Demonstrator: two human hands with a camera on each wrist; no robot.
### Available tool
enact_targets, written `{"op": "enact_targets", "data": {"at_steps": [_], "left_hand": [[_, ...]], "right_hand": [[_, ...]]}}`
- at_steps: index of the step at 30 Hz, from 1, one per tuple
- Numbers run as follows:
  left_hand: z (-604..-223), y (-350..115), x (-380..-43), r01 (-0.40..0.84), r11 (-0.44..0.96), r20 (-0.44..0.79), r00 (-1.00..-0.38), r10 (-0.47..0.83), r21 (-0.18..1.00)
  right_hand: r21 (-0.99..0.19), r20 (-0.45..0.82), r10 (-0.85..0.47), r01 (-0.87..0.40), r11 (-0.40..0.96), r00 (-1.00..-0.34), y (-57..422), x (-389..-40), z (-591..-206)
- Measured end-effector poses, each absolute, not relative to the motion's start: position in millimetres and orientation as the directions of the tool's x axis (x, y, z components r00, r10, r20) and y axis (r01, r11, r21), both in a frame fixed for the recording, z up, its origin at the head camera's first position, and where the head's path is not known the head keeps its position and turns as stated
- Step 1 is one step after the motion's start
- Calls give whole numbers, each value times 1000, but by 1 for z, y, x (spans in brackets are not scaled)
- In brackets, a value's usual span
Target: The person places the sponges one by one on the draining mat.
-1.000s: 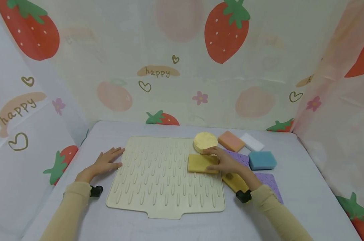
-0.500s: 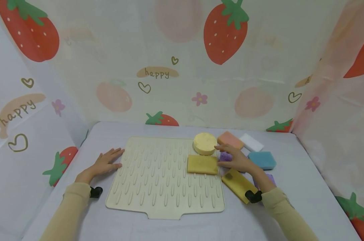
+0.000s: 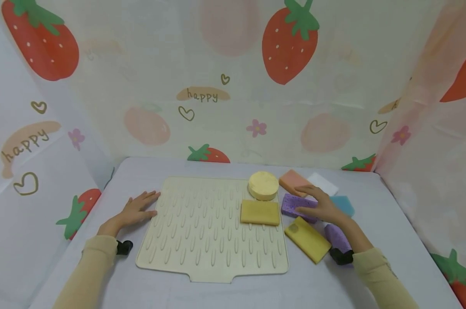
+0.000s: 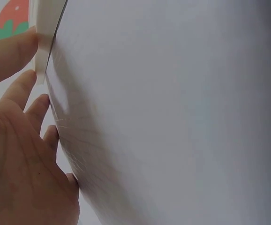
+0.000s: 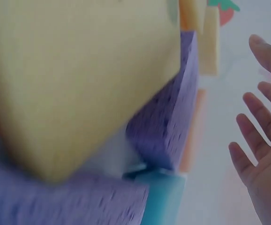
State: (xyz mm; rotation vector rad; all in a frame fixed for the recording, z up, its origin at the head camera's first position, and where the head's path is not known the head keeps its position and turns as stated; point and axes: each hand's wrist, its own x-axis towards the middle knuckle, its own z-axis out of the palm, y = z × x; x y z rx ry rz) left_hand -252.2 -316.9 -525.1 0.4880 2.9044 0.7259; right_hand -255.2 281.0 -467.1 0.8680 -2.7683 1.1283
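My left hand [image 3: 134, 210] lies with straight, spread fingers at the left edge of a cream ridged mat [image 3: 194, 240]; in the left wrist view its fingertips meet the mat's edge [image 4: 46, 42]. My right hand [image 3: 325, 210] hovers over a purple rectangular sponge [image 3: 291, 205], fingers extended and holding nothing; the right wrist view shows that purple sponge [image 5: 173, 112] apart from the fingers. On the mat's right side sit a round pale-yellow sponge [image 3: 263, 185] and, in front of it, a yellow rectangular sponge [image 3: 260, 213].
Right of the mat lie a slanted yellow sponge [image 3: 309, 241] with a dark spot, another purple sponge [image 3: 336, 237], a blue sponge [image 3: 345, 205] partly behind my hand, an orange sponge [image 3: 290, 179] and a white one [image 3: 325, 184]. A strawberry-print curtain [image 3: 217, 120] encloses the table.
My right hand has left the yellow rectangular sponge on the mat and moved right, over the purple sponge. That yellow sponge stays put. The left hand has not moved.
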Motion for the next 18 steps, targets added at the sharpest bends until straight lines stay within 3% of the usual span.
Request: {"op": "enact_targets", "data": {"at_steps": [6,18], "left_hand": [[-524,-316,-252,291,836,-20,-941,339,465],[-530,-319,-254,290,821,-16,-940,342,492]], "right_hand": [[-604,256,-469,-518,605,-845,302,-251,-468],[-564,178,-393,-421,710,-902,343,-247,-470]]}}
